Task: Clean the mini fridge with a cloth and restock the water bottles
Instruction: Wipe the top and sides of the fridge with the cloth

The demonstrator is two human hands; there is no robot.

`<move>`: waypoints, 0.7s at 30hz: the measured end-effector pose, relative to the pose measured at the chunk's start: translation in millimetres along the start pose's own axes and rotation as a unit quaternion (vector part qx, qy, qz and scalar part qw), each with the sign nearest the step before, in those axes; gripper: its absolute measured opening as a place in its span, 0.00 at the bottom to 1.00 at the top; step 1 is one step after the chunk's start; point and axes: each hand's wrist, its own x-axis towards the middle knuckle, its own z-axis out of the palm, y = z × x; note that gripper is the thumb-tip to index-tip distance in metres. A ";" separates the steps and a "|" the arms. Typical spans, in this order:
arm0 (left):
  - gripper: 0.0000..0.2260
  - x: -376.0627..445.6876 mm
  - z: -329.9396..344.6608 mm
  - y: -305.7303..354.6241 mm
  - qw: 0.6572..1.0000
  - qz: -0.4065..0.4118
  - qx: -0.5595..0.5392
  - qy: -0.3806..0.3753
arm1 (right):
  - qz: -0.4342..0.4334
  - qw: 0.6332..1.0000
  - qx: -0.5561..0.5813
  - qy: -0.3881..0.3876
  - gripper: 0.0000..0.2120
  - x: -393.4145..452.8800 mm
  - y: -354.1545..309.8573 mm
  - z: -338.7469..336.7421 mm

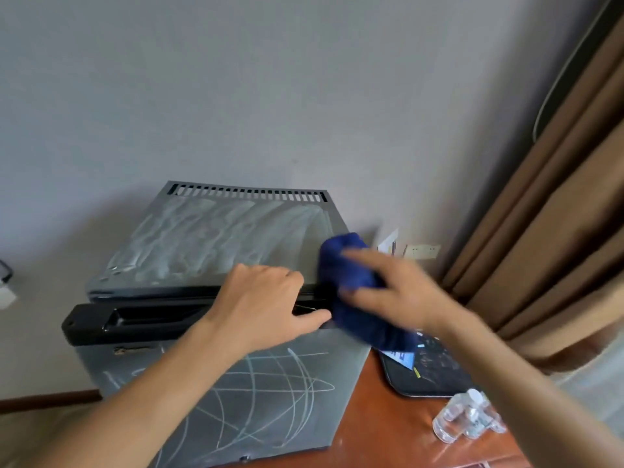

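A grey mini fridge [216, 241] stands on the floor against the wall, its top streaked with wet wipe marks and its door front marked with white curved lines. My left hand [266, 302] lies on the black handle strip [111, 320] at the door's top edge, fingers curled over it. My right hand [388, 292], blurred, holds a bunched dark blue cloth [351, 285] against the fridge's front right corner. Several clear water bottles [469, 417] lie on the brown surface at the lower right.
A black tray [435, 373] with a blue-and-white packet sits on the brown wooden surface [381, 430] right of the fridge. Brown curtains [547, 231] hang at the right. A wall socket [422, 251] sits behind the cloth. A wooden skirting runs along the wall at the left.
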 end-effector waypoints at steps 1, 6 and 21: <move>0.29 -4.3 1.8 -2.8 1.000 0.001 -0.008 0.005 | -0.010 0.999 -0.020 -0.040 0.32 -1.8 3.7 15.4; 0.31 -12.6 4.7 -26.0 0.999 -0.004 -0.039 0.007 | -0.019 0.996 -0.087 0.006 0.31 -19.1 5.2 22.3; 0.29 -11.9 10.3 -28.4 0.995 0.012 -0.085 0.043 | 0.002 0.993 0.111 0.034 0.07 33.9 30.4 29.3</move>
